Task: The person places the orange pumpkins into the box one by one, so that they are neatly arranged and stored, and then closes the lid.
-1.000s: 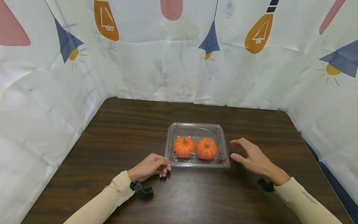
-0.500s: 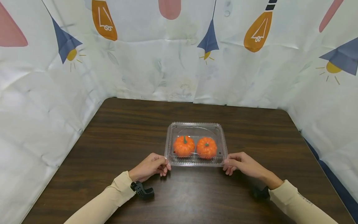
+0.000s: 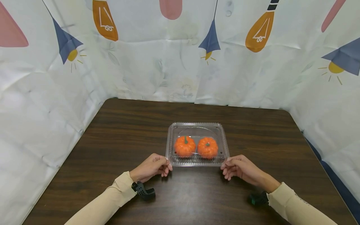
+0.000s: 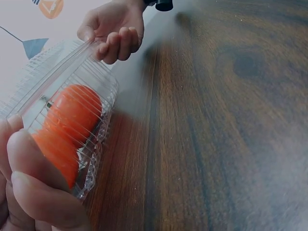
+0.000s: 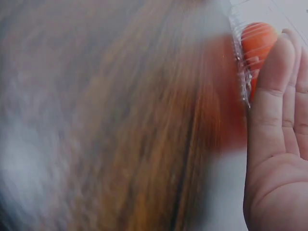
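Two small orange pumpkins, one on the left (image 3: 184, 147) and one on the right (image 3: 207, 148), sit side by side inside a clear plastic clamshell container (image 3: 198, 128). Its lid is down over them, and both show through the plastic. At the container's front left corner, my left hand (image 3: 152, 167) pinches the rim between thumb and fingers. My right hand (image 3: 241, 168) pinches the front right corner in the same way. The left wrist view shows the ribbed side of the container (image 4: 107, 82) with the right thumb on its rim. In the right wrist view, the fingers partly hide the container.
The dark wood-grain table (image 3: 135, 125) has rounded far corners. White printed cloth (image 3: 154, 72) hangs behind and along both sides of it. A black wrist device (image 3: 144, 191) is strapped to the left wrist, and another (image 3: 258, 198) to the right.
My right hand has come in from the container's right side, moved toward me and left, and taken hold of the front right corner. The left hand stays at its corner.
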A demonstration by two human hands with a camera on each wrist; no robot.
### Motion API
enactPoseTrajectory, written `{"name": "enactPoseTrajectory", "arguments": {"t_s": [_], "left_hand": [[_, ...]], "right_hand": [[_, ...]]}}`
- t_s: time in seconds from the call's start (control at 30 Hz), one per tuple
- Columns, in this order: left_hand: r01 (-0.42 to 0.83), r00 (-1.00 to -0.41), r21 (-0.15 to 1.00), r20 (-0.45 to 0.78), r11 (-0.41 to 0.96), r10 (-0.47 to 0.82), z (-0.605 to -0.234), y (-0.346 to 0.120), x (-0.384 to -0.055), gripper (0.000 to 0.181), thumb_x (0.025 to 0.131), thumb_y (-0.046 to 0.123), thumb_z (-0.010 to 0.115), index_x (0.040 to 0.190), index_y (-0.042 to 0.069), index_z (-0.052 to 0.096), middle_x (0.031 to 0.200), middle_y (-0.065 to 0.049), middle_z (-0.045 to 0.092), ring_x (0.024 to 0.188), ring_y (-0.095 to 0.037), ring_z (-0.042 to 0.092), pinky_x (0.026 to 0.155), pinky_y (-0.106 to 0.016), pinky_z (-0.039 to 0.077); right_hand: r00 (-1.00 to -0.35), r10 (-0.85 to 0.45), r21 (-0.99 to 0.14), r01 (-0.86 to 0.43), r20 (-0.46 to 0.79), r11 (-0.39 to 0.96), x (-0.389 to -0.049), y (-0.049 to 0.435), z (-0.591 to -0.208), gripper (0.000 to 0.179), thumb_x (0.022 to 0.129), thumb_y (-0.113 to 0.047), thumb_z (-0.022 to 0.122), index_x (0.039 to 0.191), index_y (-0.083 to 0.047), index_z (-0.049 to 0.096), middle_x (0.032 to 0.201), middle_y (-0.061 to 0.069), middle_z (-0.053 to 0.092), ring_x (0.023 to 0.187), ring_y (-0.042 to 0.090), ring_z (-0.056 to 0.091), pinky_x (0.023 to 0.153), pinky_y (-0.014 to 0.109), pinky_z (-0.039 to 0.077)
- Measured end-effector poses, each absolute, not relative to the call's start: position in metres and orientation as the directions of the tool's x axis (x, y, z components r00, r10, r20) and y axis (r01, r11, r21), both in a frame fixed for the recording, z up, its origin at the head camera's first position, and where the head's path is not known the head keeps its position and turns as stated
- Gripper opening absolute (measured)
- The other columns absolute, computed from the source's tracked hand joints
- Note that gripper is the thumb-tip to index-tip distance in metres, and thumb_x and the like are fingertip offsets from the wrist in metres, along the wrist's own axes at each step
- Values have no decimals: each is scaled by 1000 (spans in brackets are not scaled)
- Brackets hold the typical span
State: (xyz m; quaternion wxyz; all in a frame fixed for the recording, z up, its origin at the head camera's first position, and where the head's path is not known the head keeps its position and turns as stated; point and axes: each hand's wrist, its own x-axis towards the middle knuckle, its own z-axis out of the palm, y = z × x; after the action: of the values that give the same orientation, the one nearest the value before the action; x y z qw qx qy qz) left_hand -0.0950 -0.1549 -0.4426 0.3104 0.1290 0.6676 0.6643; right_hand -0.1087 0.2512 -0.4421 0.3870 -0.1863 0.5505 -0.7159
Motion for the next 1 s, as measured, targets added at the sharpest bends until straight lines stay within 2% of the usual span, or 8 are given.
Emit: {"name": "enactPoseTrajectory", "arguments": {"t_s": [0.27,0.57,1.0], "left_hand": [[-251,-766,965,-243,72,595,-442,-156,-97,31,105,9,41,93,-3,67,78,4,66,70,-6,62,66,-20,57],[-255,-767,964,-247,72,593,-442,-156,-98,30,103,7,43,94,-11,65,77,4,66,70,-5,62,66,-20,57],[-283,-754,957,-268,72,600,-442,-160,-104,30,105,11,44,92,1,69,78,4,67,70,-6,62,67,-20,57]], "right_hand": [[-653,-739,-923,367,-164,-119,-107,248,-441,37,108,-6,40,103,-7,76,92,-2,80,82,10,77,74,24,63],[-659,-738,-933,338,-143,-122,-108,247,-441,38,106,-3,39,98,-8,76,88,-3,80,78,9,78,70,24,64],[-640,-746,-903,409,-184,-128,-110,245,-441,40,105,-2,39,101,-7,78,91,0,81,84,13,80,75,27,65]]}}
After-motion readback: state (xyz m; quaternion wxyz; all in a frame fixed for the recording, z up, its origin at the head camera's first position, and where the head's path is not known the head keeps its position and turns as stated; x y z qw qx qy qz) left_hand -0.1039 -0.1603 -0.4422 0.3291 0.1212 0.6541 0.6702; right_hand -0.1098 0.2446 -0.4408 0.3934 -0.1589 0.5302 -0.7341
